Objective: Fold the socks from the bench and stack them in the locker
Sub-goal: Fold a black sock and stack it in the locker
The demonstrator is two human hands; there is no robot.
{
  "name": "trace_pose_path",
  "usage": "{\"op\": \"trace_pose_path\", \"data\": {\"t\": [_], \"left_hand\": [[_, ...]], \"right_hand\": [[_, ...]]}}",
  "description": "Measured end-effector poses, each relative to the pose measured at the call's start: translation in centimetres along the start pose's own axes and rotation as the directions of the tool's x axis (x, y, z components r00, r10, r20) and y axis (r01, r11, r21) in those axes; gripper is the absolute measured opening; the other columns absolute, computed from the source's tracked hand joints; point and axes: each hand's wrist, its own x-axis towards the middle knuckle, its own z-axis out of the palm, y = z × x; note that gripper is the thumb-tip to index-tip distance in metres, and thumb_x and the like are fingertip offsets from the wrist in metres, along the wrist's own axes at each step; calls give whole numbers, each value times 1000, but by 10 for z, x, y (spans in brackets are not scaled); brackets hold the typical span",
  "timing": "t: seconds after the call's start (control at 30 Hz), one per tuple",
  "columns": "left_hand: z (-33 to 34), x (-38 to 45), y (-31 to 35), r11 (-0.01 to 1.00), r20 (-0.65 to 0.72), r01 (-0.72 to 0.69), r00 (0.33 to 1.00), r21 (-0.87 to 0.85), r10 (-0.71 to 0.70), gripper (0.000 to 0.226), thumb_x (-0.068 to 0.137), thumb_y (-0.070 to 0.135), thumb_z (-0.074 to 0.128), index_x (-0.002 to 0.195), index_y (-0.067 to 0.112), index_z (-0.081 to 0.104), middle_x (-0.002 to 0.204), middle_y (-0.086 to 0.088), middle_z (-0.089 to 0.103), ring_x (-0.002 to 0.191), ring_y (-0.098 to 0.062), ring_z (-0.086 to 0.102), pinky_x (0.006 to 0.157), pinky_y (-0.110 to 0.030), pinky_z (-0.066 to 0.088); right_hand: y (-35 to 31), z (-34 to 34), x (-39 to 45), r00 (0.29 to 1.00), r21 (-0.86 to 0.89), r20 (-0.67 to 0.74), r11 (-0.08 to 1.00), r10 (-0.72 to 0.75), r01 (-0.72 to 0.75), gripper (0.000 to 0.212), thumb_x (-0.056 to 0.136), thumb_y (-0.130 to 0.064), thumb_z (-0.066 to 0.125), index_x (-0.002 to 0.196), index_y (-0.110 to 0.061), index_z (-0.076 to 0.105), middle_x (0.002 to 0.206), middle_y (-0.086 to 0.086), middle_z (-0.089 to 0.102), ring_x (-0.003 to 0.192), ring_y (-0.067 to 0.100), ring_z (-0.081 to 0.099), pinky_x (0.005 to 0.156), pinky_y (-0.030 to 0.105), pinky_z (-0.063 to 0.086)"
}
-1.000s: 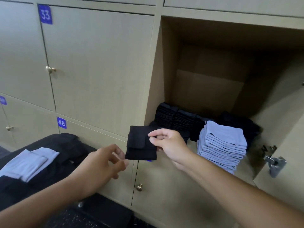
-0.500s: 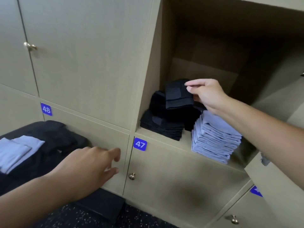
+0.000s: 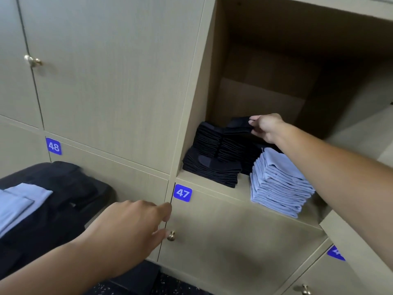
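While the right hand [image 3: 264, 127] reaches deep into the open locker [image 3: 214, 182], it pinches a folded black sock [image 3: 239, 124] between thumb and fingertips, holding it just above the taller of the black stacks [image 3: 221, 143] — probably so it can be laid flat on top. A lower black pile [image 3: 210, 172] sits in front, and a neat light blue stack [image 3: 278, 184] stands to the right near the shelf's front edge, colours kept apart. The left hand [image 3: 129, 228] hangs loose and holds nothing, fingers relaxed, in front of the door marked 47 [image 3: 182, 193] beside its brass knob [image 3: 171, 236]. On the dark bench [image 3: 63, 209] at lower left, light blue socks [image 3: 19, 205] wait — more folding seems to remain.
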Motion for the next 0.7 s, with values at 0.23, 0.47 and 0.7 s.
{"op": "trace_pose_path", "data": {"t": [0.23, 0.47, 0.7], "left_hand": [[-1, -4, -4, 999, -3, 14, 1000, -43, -14, 31, 99, 67, 39, 119, 43, 40, 110, 20, 65, 98, -9, 64, 86, -28, 53], [4, -5, -8, 998, -5, 16, 1000, -61, -16, 30, 98, 67, 40, 116, 43, 38, 110, 19, 65, 97, -10, 65, 86, -30, 54], [3, -2, -15, 996, -15, 41, 999, -84, -42, 28, 98, 67, 41, 116, 46, 41, 105, 21, 67, 93, -7, 64, 80, -22, 50]], "right_hand": [[10, 2, 13, 1000, -106, -22, 994, 16, -19, 24, 97, 5, 58, 118, -3, 69, 109, 10, 66, 85, 13, 64, 57, 21, 51], [19, 3, 24, 998, -312, -28, 949, -47, 36, 14, 92, 6, 67, 100, -5, 71, 108, 15, 68, 109, 26, 67, 81, 31, 58], [20, 1, 31, 990, -616, 112, 776, -84, 135, 14, 86, -4, 78, 98, -8, 71, 113, 14, 69, 109, 25, 65, 102, 38, 53]]}}
